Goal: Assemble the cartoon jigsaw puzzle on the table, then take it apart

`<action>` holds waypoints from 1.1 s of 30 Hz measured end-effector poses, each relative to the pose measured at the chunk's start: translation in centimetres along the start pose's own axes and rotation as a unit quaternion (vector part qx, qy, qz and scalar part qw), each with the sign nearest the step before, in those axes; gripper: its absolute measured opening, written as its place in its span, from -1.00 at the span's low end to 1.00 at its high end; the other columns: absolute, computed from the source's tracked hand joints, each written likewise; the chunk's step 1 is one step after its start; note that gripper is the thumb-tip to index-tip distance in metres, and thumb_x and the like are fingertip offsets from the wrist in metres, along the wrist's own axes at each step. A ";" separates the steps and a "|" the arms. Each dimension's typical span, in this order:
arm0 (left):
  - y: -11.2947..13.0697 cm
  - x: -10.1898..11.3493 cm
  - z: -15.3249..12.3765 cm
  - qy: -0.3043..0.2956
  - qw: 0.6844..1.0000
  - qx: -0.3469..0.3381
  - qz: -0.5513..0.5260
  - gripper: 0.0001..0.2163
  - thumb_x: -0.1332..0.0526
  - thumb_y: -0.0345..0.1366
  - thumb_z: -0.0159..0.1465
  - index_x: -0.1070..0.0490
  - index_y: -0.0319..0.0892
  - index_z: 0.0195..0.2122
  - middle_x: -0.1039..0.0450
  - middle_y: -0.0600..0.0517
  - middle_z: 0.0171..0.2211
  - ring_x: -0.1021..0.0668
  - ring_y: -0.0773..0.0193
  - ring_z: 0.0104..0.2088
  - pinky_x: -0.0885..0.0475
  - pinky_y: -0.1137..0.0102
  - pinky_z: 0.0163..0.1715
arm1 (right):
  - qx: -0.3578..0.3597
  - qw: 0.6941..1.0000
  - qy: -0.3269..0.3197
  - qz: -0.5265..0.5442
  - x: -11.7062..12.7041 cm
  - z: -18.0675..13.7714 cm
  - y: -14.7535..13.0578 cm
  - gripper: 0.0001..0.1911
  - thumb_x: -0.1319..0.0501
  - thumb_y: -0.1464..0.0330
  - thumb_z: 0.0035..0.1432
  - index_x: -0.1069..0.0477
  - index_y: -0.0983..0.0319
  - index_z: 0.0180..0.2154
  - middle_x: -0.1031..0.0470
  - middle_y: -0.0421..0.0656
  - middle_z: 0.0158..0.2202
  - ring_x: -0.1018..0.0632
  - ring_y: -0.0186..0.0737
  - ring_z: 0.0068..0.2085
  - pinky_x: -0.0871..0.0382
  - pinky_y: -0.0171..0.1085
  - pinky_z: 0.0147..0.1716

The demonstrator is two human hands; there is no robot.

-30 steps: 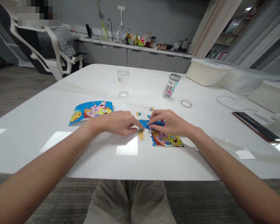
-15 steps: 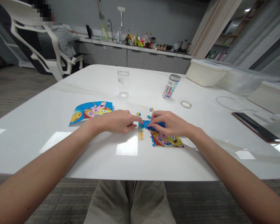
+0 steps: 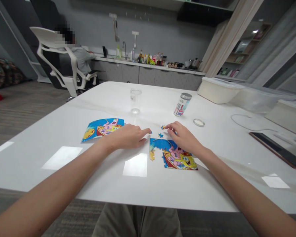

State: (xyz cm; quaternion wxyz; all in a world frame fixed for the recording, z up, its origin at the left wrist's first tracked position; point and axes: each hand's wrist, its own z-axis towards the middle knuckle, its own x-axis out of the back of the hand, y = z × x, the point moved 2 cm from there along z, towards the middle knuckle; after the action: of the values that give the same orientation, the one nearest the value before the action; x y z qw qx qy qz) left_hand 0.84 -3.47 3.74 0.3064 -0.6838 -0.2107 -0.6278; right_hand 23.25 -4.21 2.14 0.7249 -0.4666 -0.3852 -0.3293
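- Your left hand [image 3: 128, 137]: index finger stretched out, its tip at a small blue-and-yellow cardboard jigsaw piece [image 3: 150, 132]; thumb apart below it, nothing clamped between the two. Whether the tip presses the piece, cannot tell.
- Your right hand [image 3: 184, 136]: fingers bent, spread above the upper edge of the partly joined, brightly printed cartoon puzzle [image 3: 175, 158]. A bit of blue shows by the thumb; cannot tell if you grip it.
- The puzzle lies flat on the glossy white table [image 3: 101, 179] in front of you, notched at lower left.
- Loose just above it: a blue star-like jigsaw piece [image 3: 160, 135]; a yellow-and-blue jigsaw piece [image 3: 163, 127], near your right fingertips.
- Left of your left hand, partly behind it: a curved blue cartoon picture sheet [image 3: 102, 129].
- Farther back: a clear cylindrical jar [image 3: 135, 102], a printed tube with silver lid [image 3: 182, 105].
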 end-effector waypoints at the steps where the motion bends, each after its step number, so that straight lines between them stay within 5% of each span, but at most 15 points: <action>1: -0.2 -0.1 0.0 0.014 1.000 0.019 0.001 -0.62 0.04 -0.20 0.36 -0.29 -0.13 0.15 -0.54 -0.09 -0.39 -0.54 0.18 -0.45 -0.32 0.36 -0.41 | -0.002 1.000 0.007 0.005 -0.2 0.1 0.2 -0.75 -0.03 0.41 0.26 -0.45 0.22 -0.14 -0.45 -0.07 -0.17 -0.50 -0.14 -0.12 -0.33 -0.17 -0.06; 6: -1.3 -0.6 0.2 0.015 0.996 0.082 0.006 -0.65 0.06 -0.16 0.37 -0.39 -0.18 0.01 -0.55 -0.15 -0.34 -0.57 0.11 -0.41 -0.33 0.32 -0.40 | -0.061 0.998 0.028 0.008 -0.4 0.5 1.6 -0.76 -0.07 0.41 0.20 -0.47 0.21 -0.15 -0.41 -0.05 -0.14 -0.50 -0.11 -0.12 -0.35 -0.13 -0.06; 14: -1.4 0.3 0.1 -0.010 0.996 0.093 -0.003 -0.71 0.02 -0.24 0.35 -0.48 -0.14 -0.12 -0.55 -0.13 -0.33 -0.58 0.13 -0.40 -0.33 0.35 -0.40 | -0.122 0.992 0.020 -0.024 0.1 0.9 3.4 -0.70 -0.05 0.50 0.18 -0.49 0.32 -0.13 -0.42 0.03 -0.14 -0.51 -0.10 -0.15 -0.33 -0.13 -0.03; 17: -1.2 0.4 0.1 -0.011 0.997 0.080 -0.001 -0.70 0.02 -0.25 0.36 -0.45 -0.13 -0.05 -0.55 -0.12 -0.34 -0.57 0.14 -0.41 -0.33 0.36 -0.41 | -0.076 0.997 0.006 -0.001 0.4 0.9 2.8 -0.72 -0.08 0.49 0.19 -0.51 0.31 -0.12 -0.42 0.01 -0.14 -0.51 -0.16 -0.17 -0.34 -0.16 -0.04; 24: -0.6 0.1 -0.2 0.013 0.998 -0.038 -0.056 -0.67 -0.03 -0.36 0.33 -0.47 0.03 0.03 -0.52 -0.03 -0.47 -0.53 0.25 -0.48 -0.33 0.42 -0.45 | 0.163 0.984 -0.068 0.027 1.1 0.1 -0.4 -0.81 -0.17 0.40 0.22 -0.57 0.22 -0.34 -0.46 -0.09 -0.21 -0.48 -0.19 -0.16 -0.36 -0.17 -0.09; 33: -0.3 0.2 -0.1 -0.001 0.997 -0.050 -0.059 -0.63 -0.02 -0.35 0.32 -0.46 0.06 0.07 -0.55 -0.04 -0.44 -0.54 0.26 -0.48 -0.33 0.42 -0.44 | 0.182 0.979 -0.091 0.013 1.0 -0.2 -0.7 -0.80 -0.17 0.39 0.24 -0.55 0.22 -0.37 -0.47 -0.09 -0.22 -0.48 -0.21 -0.19 -0.37 -0.16 -0.12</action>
State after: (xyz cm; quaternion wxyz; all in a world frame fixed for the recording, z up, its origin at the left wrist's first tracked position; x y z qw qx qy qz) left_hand 0.54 -3.33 3.98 0.2342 -0.6851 -0.2192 -0.6540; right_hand 23.20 -4.80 3.25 0.7642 -0.3597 -0.4965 -0.2002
